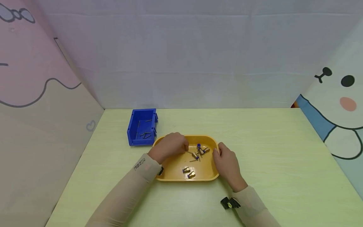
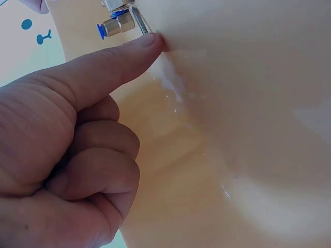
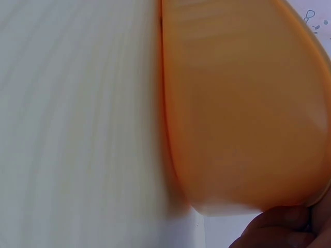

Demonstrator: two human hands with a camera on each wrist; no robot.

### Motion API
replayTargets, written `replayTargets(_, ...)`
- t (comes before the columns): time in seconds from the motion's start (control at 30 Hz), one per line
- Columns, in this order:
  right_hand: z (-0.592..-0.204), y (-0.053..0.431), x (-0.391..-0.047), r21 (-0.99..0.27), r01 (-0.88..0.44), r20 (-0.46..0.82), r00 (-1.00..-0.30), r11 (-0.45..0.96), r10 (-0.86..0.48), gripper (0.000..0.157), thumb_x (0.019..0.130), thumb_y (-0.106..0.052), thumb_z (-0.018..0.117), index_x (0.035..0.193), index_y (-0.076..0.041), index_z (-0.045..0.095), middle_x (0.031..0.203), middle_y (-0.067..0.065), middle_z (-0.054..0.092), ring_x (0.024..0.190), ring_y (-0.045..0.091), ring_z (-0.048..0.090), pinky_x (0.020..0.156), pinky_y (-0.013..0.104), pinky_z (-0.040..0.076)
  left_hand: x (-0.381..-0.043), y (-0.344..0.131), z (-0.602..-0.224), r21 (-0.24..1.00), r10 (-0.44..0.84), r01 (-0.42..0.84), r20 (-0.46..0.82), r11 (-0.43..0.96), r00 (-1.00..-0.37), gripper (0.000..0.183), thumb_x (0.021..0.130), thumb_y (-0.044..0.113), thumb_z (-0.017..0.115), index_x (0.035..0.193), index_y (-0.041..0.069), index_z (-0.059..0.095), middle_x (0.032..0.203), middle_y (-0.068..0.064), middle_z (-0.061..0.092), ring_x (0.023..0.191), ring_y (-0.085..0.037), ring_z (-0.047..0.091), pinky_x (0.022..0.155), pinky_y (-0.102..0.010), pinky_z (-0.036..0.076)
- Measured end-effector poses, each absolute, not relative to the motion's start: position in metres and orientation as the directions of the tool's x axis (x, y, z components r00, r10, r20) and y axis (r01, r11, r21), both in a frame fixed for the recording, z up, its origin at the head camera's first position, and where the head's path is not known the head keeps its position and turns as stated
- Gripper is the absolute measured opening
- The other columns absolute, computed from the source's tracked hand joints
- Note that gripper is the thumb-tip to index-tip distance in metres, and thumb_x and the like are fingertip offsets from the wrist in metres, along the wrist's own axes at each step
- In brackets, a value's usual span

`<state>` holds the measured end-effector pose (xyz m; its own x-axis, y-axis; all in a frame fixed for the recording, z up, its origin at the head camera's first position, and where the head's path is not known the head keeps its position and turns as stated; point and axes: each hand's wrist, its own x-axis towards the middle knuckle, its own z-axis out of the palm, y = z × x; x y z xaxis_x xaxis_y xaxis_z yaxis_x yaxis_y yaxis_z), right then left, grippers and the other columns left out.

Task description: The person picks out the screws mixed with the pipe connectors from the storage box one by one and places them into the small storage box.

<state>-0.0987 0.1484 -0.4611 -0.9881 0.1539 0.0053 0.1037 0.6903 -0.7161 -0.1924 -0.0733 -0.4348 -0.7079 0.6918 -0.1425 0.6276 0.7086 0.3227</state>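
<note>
A yellow tray [image 1: 170, 168] holds several brass push-in fittings [image 1: 191, 174] with blue ends and several loose screws [image 1: 193, 160]. My left hand [image 1: 171, 145] reaches over the tray's left side, inside the rim. Between its thumb and forefinger it pinches a screw [image 2: 139, 19], whose threaded shank shows in the left wrist view; the other fingers are curled in. Beyond the thumb tip lies a fitting [image 2: 118, 25]. My right hand [image 1: 227, 160] grips the tray's right rim, thumb on the inner side. In the right wrist view only some fingers [image 3: 279, 227] show under the tray wall.
Behind the tray to the left stands a blue bin [image 1: 143, 142] with several screws in it. Both stand on a pale wooden table [image 1: 269, 151]. White cloth [image 1: 181, 63] hangs along the back edge, and printed panels close off the sides.
</note>
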Motion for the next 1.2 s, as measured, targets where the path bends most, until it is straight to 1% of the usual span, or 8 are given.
replayTargets(0.1,-0.461,0.148,-0.099,-0.714,0.11,0.0,-0.988,0.692,0.157,0.024,0.1,-0.021,0.051,0.08,-0.01,0.046,0.061,0.003,0.041,0.049,0.018,0.045,0.045,0.029,0.033,-0.193,-0.073,-0.436,0.315,0.687,0.626,-0.139,0.713,-0.713,0.024,0.086,0.001,0.066,0.071,0.019,0.071,0.066,0.009,0.054,0.062,-0.01,0.048,0.062,-0.024,0.04)
replayTargets(0.23,-0.461,0.148,-0.099,-0.716,0.115,-0.007,-0.987,0.689,0.158,0.024,0.1,-0.021,0.051,0.08,-0.01,0.046,0.061,0.003,0.04,0.049,0.017,0.044,0.045,0.029,0.033,-0.193,-0.073,-0.437,0.33,0.684,0.617,-0.147,0.715,-0.714,0.028,0.083,-0.002,0.063,0.064,0.018,0.061,0.06,0.007,0.041,0.058,-0.011,0.04,0.058,-0.026,0.033)
replayTargets(0.4,-0.46,0.149,-0.099,-0.72,0.106,0.0,-0.988,0.686,0.153,0.024,0.1,-0.02,0.051,0.079,-0.01,0.046,0.061,0.003,0.04,0.049,0.017,0.044,0.045,0.028,0.032,-0.193,-0.073,-0.435,0.379,0.681,0.592,-0.163,0.711,-0.714,0.023,0.084,0.001,0.065,0.068,0.017,0.069,0.063,0.007,0.052,0.06,-0.013,0.047,0.06,-0.026,0.039)
replayTargets(0.5,-0.46,0.149,-0.099,-0.722,0.103,0.003,-0.988,0.684,0.152,0.024,0.1,-0.021,0.051,0.08,-0.01,0.046,0.061,0.003,0.04,0.049,0.017,0.044,0.045,0.028,0.033,-0.194,-0.074,-0.435,0.379,0.685,0.597,-0.157,0.707,-0.711,0.019,0.086,0.006,0.067,0.075,0.02,0.075,0.072,0.01,0.062,0.066,-0.012,0.053,0.065,-0.026,0.045)
replayTargets(0.63,-0.46,0.148,-0.098,-0.725,0.1,0.004,-0.989,0.682,0.149,0.024,0.101,-0.021,0.051,0.08,-0.01,0.046,0.061,0.003,0.04,0.049,0.016,0.044,0.045,0.028,0.033,-0.193,-0.075,-0.433,0.358,0.691,0.614,-0.138,0.703,-0.71,0.015,0.088,0.012,0.068,0.083,0.022,0.079,0.083,0.012,0.069,0.073,-0.011,0.058,0.073,-0.027,0.049)
replayTargets(0.87,-0.461,0.148,-0.099,-0.727,0.101,0.003,-0.989,0.679,0.151,0.023,0.101,-0.02,0.051,0.081,-0.009,0.046,0.061,0.003,0.041,0.048,0.016,0.044,0.044,0.027,0.033,-0.19,-0.077,-0.413,0.353,0.65,0.581,-0.114,0.733,-0.751,0.012,0.09,0.018,0.07,0.09,0.021,0.081,0.092,0.01,0.072,0.082,-0.012,0.06,0.082,-0.031,0.05)
replayTargets(1.07,-0.462,0.148,-0.099,-0.726,0.102,0.003,-0.988,0.68,0.152,0.023,0.101,-0.02,0.051,0.08,-0.01,0.046,0.061,0.003,0.041,0.048,0.017,0.044,0.044,0.027,0.033,-0.191,-0.086,-0.396,0.386,0.607,0.543,-0.059,0.746,-0.793,0.011,0.092,0.018,0.07,0.094,0.021,0.081,0.098,0.009,0.073,0.09,-0.011,0.064,0.081,-0.029,0.052)
replayTargets(1.2,-0.461,0.148,-0.098,-0.726,0.099,0.007,-0.989,0.68,0.151,0.023,0.1,-0.02,0.052,0.08,-0.01,0.046,0.061,0.003,0.041,0.048,0.017,0.045,0.044,0.028,0.033,-0.192,-0.093,-0.385,0.412,0.582,0.518,-0.035,0.749,-0.813,0.011,0.093,0.022,0.071,0.098,0.02,0.08,0.1,0.007,0.073,0.089,-0.013,0.063,0.081,-0.032,0.052)
